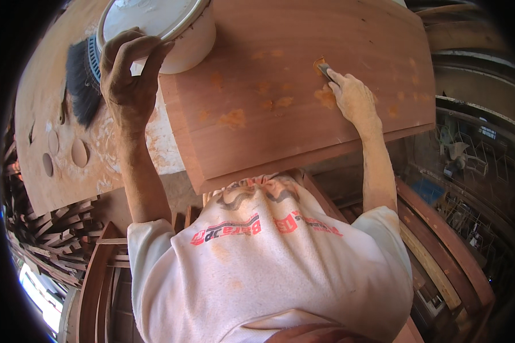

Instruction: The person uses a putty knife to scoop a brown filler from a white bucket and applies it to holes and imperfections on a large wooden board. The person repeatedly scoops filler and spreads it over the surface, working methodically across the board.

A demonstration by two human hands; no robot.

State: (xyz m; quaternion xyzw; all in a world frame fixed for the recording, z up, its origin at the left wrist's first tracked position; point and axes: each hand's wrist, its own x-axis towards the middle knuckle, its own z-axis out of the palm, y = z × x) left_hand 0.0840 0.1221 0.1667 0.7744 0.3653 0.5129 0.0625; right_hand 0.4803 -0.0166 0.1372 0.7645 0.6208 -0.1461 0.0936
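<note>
My left hand (129, 74) is at the near side of a white plastic bucket (195, 50), its fingers bent over the rim. The bucket's pale lid or top (146, 17) is partly cut off by the upper edge. In my right hand (356, 102) is a small putty knife (323, 67), its blade down on a reddish-brown wooden panel (280, 140). Orange-brown filler shows at the blade. Several similar filler patches (233, 119) are smeared across the panel.
To the left, a dusty wooden board (46, 126) carries a dark-bristled brush (80, 80) and several oval wooden pieces (79, 152). Stacked wood offcuts (63, 234) lie below it. Curved timber parts (446, 246) are at the lower right; metal racks (480, 148) stand beyond the panel's right edge.
</note>
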